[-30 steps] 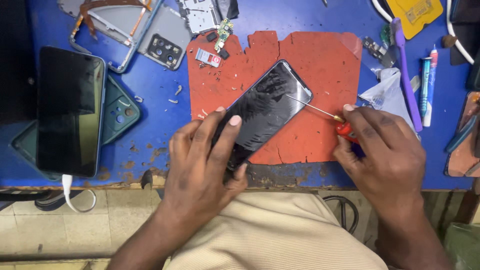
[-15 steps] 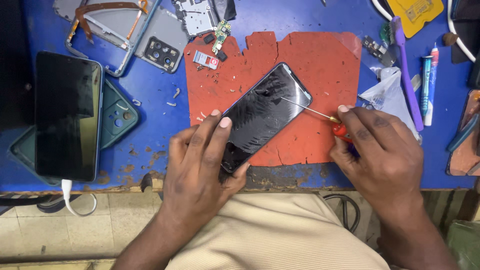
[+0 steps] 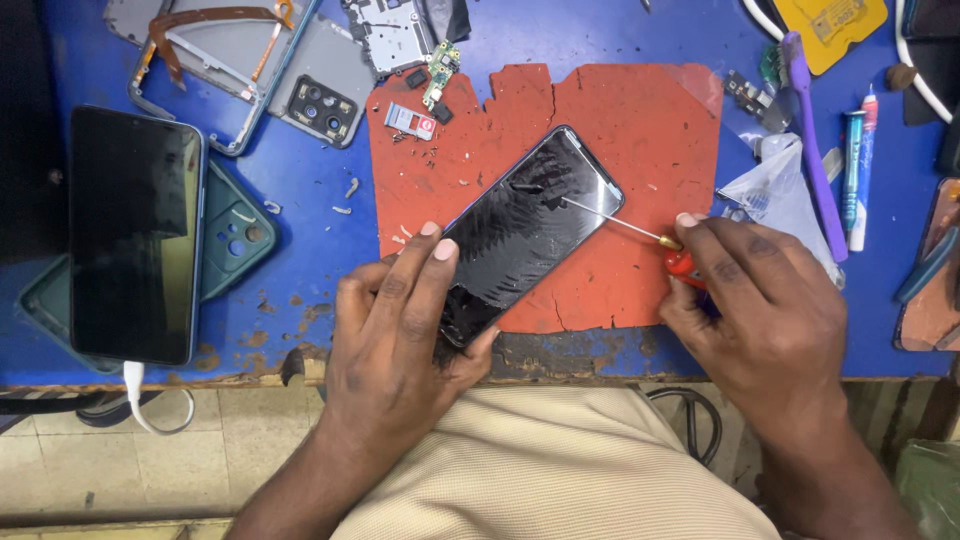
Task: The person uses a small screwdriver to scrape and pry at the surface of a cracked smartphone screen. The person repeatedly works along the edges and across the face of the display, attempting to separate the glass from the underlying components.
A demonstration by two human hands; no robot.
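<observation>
A scuffed blue bench [image 3: 300, 230] carries a cracked red mat [image 3: 620, 130], its chipped front edge running along six o'clock above tan-trousered knees. On the mat lies a phone with a shattered screen [image 3: 520, 240], tilted toward one o'clock. The left hand [image 3: 400, 340] clamps its lower end, fingers across the glass. The right hand [image 3: 770, 320], at three o'clock, pinches a red-handled screwdriver [image 3: 640, 232], tip on the glass. A dark phone [image 3: 135, 235] lies at nine o'clock; a purple toothbrush [image 3: 815, 150] and frame parts [image 3: 250, 70] crowd twelve to two o'clock.
</observation>
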